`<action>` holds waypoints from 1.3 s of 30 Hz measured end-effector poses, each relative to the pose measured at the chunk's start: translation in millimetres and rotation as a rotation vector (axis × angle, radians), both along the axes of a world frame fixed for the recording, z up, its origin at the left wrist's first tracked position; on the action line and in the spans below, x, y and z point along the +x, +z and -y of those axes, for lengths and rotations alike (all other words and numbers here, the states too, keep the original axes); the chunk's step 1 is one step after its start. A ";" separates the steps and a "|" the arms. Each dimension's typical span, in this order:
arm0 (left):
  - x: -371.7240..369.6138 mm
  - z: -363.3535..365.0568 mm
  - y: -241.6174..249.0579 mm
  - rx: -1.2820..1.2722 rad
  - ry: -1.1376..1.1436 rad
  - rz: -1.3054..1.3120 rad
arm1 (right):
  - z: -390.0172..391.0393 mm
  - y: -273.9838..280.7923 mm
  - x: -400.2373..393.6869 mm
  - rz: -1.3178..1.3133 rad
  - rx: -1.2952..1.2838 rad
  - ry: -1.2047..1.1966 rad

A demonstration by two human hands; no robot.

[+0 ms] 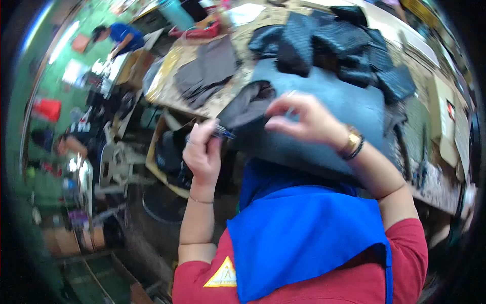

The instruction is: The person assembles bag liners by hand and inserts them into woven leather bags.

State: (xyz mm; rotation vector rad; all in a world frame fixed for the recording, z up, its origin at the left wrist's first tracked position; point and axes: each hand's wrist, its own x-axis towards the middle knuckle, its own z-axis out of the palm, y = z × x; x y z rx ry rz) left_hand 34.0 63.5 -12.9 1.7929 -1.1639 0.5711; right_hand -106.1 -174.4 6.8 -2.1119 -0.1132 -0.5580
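My left hand [202, 154] is closed, thumb and fingers pressed around a small dark blue and silver tool [224, 133]. Blur hides what kind of tool it is. Just beside it lies a dark, pouch-like piece of material [248, 109], its lined inside facing up, over the near-left edge of a smooth blue-grey board [329, 121]. My right hand [304, 119] hovers over the board by the right side of that piece, fingers curled and thumb apart, with nothing visible between them. A gold watch and a dark bracelet are on the right wrist.
Black textured pieces [324, 43] are heaped at the board's far side. Flat grey-brown pieces [207, 68] lie on the worktable at left, near a red tray [202, 31]. An open box [164, 167] stands below left. Other people work farther left.
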 end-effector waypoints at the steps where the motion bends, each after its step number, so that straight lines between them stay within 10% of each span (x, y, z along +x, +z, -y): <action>1: 5.8 -14.1 -6.4 -0.195 0.146 -0.203 | 14.4 -8.8 10.9 -0.004 -0.066 -0.148; 5: 60.0 -102.7 -17.0 -0.763 0.487 -0.685 | 113.8 -86.2 51.7 -0.003 -0.379 -0.702; 8: 51.5 -132.3 3.4 -1.023 0.582 -0.749 | 135.9 -98.9 58.7 -0.167 0.172 -0.647; 21: 209.1 -241.4 -134.5 -1.131 1.059 -0.763 | 128.2 -86.9 52.4 -0.267 0.613 -0.572; 24: 209.2 -212.1 -103.8 -1.099 0.948 -0.943 | 114.6 -85.5 37.9 -0.231 0.639 -0.533; 29: 290.3 -246.1 -192.0 -0.879 0.453 -1.506 | 100.2 -84.9 23.4 -0.185 0.693 -0.496; 33: 190.8 -137.3 -117.0 -0.559 0.550 -1.171 | 71.5 -64.7 7.2 -0.149 0.946 -0.370; 35: 164.3 -90.3 -108.6 -0.448 0.337 -0.919 | 72.4 -85.5 1.2 -0.124 1.149 -0.113; 39: 43.6 10.2 -40.0 -0.174 -0.327 -1.271 | 38.3 -72.5 -3.9 -0.164 1.376 0.206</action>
